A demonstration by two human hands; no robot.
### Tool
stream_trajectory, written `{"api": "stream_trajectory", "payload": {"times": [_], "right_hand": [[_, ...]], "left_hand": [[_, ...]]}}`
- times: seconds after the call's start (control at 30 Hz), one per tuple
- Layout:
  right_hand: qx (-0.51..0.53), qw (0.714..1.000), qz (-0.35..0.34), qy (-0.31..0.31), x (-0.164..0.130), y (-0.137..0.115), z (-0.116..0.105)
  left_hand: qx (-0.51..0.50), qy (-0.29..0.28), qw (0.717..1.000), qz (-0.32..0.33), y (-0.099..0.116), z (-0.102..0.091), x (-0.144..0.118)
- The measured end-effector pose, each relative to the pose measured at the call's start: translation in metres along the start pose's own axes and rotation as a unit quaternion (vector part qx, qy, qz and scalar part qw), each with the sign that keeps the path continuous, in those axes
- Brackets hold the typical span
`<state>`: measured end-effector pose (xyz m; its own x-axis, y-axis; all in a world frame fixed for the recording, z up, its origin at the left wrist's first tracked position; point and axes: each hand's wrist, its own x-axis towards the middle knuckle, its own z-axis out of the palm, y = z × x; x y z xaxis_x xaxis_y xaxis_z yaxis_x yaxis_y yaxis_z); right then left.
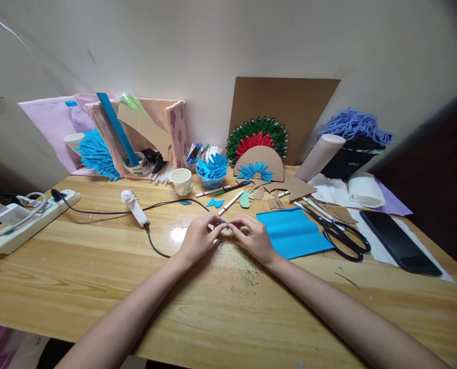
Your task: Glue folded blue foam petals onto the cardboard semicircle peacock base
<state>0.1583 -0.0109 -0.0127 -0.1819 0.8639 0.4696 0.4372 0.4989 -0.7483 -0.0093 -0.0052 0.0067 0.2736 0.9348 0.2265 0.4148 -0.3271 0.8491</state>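
Note:
My left hand [202,236] and my right hand [253,234] meet over the middle of the table, with thumbs and fingertips pinched together. Between them shows a small blue piece [225,225], mostly covered by the fingers, so its shape is unclear. Just right of my right hand lies a blue sheet [293,233], with black-handled scissors [345,238] over its right edge. Beyond the hands are a white marker [231,203], a bow-shaped blue scrap [215,203] and a green cutout [245,199]. A bowl of folded blue pieces [212,171] stands farther back.
A glue gun [136,209] stands at left, its black cord running towards my left hand. A power strip [34,220] lies at the left edge. Farther back are a paper cup [181,181] and a cardboard half-disc [259,159] with blue petals. A phone [399,243] lies right.

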Motion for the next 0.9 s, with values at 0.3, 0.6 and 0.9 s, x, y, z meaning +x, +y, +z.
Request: {"api": "stream_trajectory", "payload": {"times": [0.3, 0.6, 0.9], "right_hand": [[-0.006, 1.0, 0.007, 0.0, -0.001, 0.0, -0.001], [0.036, 0.998, 0.05, 0.003, -0.001, 0.002, 0.001], [0.103, 0.989, 0.096, 0.04, 0.004, 0.009, -0.001]], "left_hand": [[0.049, 0.005, 0.998, 0.049, 0.003, 0.002, -0.003], [0.02, 0.016, 0.998, 0.053, 0.003, 0.007, -0.001], [-0.028, 0.065, 0.997, 0.006, 0.0, 0.001, 0.003]]}}
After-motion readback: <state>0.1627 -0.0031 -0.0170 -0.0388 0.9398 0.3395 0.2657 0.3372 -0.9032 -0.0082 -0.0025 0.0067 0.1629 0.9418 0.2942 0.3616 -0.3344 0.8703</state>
